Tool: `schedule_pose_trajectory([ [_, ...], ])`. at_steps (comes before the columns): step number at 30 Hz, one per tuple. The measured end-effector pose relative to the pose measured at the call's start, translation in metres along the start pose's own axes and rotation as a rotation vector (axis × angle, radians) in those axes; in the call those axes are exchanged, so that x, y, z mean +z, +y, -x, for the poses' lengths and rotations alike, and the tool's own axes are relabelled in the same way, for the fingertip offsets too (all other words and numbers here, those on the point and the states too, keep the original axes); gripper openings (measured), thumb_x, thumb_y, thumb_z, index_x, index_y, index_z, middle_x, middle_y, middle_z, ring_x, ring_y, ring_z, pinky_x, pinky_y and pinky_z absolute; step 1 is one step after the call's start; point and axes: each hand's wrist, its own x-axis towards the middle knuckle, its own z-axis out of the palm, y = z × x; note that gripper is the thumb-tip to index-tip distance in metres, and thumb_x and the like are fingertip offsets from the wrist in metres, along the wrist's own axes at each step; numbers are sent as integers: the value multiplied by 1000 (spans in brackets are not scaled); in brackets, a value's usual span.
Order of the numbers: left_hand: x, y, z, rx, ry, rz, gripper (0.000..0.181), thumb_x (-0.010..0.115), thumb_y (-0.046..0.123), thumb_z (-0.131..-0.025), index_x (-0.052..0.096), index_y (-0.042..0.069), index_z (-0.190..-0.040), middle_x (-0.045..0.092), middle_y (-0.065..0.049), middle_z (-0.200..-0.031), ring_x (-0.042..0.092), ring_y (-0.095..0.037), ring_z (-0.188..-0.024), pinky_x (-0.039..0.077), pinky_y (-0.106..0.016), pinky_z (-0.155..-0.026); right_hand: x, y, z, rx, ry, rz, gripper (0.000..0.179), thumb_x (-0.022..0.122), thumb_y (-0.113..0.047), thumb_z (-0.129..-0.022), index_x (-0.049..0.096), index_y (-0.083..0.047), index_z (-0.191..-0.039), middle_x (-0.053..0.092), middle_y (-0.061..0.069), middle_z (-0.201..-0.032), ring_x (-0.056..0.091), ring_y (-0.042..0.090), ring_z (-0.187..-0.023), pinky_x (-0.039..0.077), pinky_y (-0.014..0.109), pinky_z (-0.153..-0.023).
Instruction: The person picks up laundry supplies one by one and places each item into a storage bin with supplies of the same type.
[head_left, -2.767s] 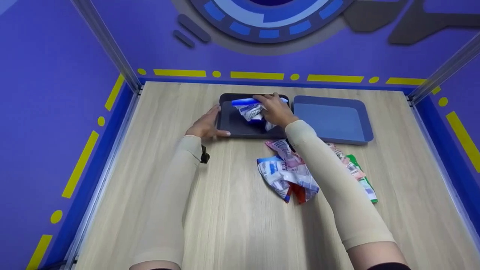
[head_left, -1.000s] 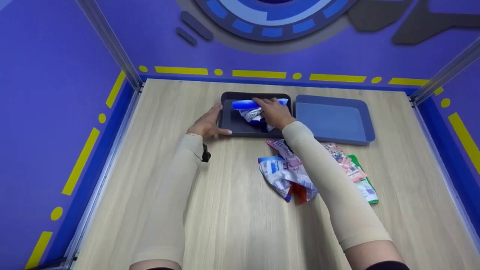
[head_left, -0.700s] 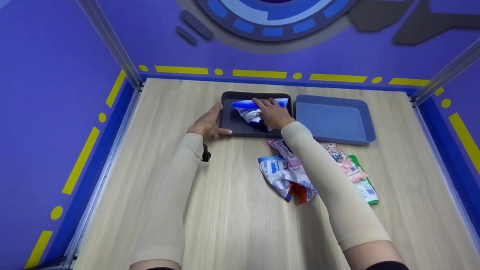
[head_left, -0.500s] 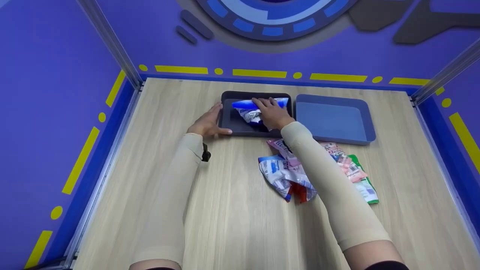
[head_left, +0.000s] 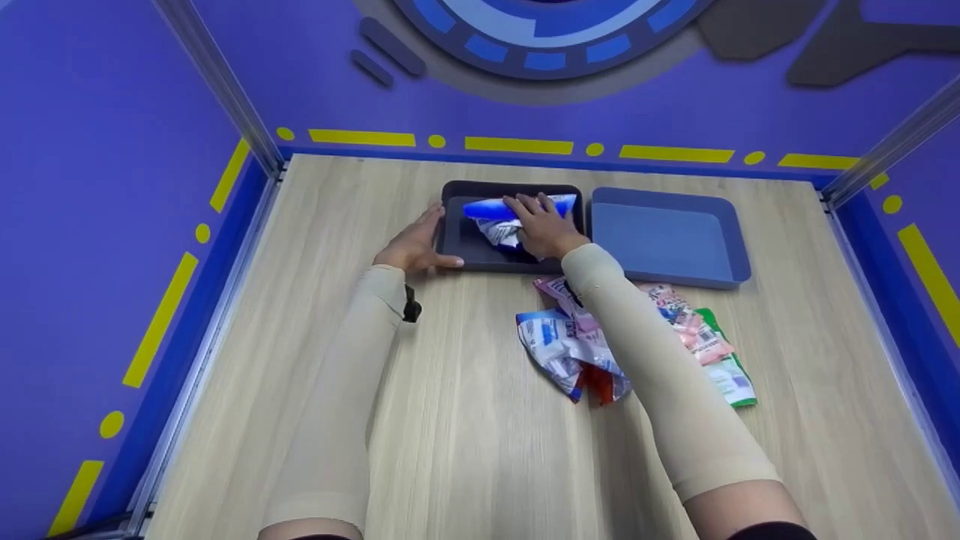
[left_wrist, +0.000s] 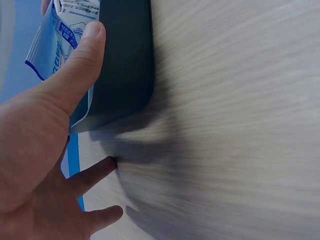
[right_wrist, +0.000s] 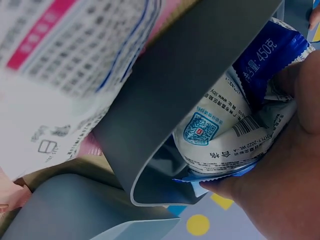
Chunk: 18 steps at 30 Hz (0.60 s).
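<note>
A blue-and-white plastic packet [head_left: 495, 229] sits in the dark grey tray [head_left: 466, 244], its printed side and barcode showing in the right wrist view. Over the packet's right half lies my right hand [head_left: 550, 229], fingers fanned apart on its upper edge. In the right wrist view the right thumb [right_wrist: 225, 187] runs straight along the packet's blue seam. At the tray's left end is my left hand [head_left: 409, 247], fingers spread. Its thumb [left_wrist: 82, 65] rests against the tray's wall in the left wrist view. Part of the packet is hidden beneath the right hand.
A blue-grey tray [head_left: 667, 236] stands close to the dark tray's right side. In front of the trays lie several crumpled packets: a blue-and-white one [head_left: 547, 345], a pink one [head_left: 585, 319], and a green-edged one [head_left: 735, 382] partly covered. The right forearm covers part of them.
The packet settles lower in the dark tray, then stays put. My right fingers have loosened and spread apart on it. The left hand stays at the tray's left end.
</note>
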Motion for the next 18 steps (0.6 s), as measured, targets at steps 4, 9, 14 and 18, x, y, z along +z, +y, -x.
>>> schedule_pose_trajectory([
  [4, 0, 0, 0, 3, -6, 1, 115, 84, 47, -84, 11, 12, -166, 1, -3, -174, 6, -24, -159, 12, -41, -127, 0, 1, 0, 0, -8, -26, 63, 40, -28, -110, 11, -32, -166, 11, 2, -173, 1, 37, -158, 10, 77, -115],
  [9, 0, -1, 0, 8, -8, 4, 115, 84, 47, -84, 11, 12, -166, 1, -3, -174, 6, -24, -159, 12, -40, -127, -1, 2, 0, -1, -18, -50, 63, 39, -28, -110, 12, -33, -166, 9, 1, -173, -1, 37, -158, 9, 77, -115],
  [14, 0, -1, 0, 16, -4, -5, 115, 83, 47, -85, 11, 11, -166, 1, -3, -174, 7, -24, -159, 13, -41, -127, -2, 2, 0, -10, -25, -66, 63, 39, -27, -110, 11, -33, -166, 8, 1, -173, -2, 37, -158, 9, 78, -115],
  [18, -1, -1, 0, 18, -9, -25, 115, 82, 48, -85, 10, 10, -166, 1, -3, -174, 7, -24, -159, 14, -41, -127, -1, 4, -1, -15, -30, -80, 64, 39, -26, -109, 12, -32, -166, 8, 1, -173, -2, 36, -158, 9, 78, -114],
])
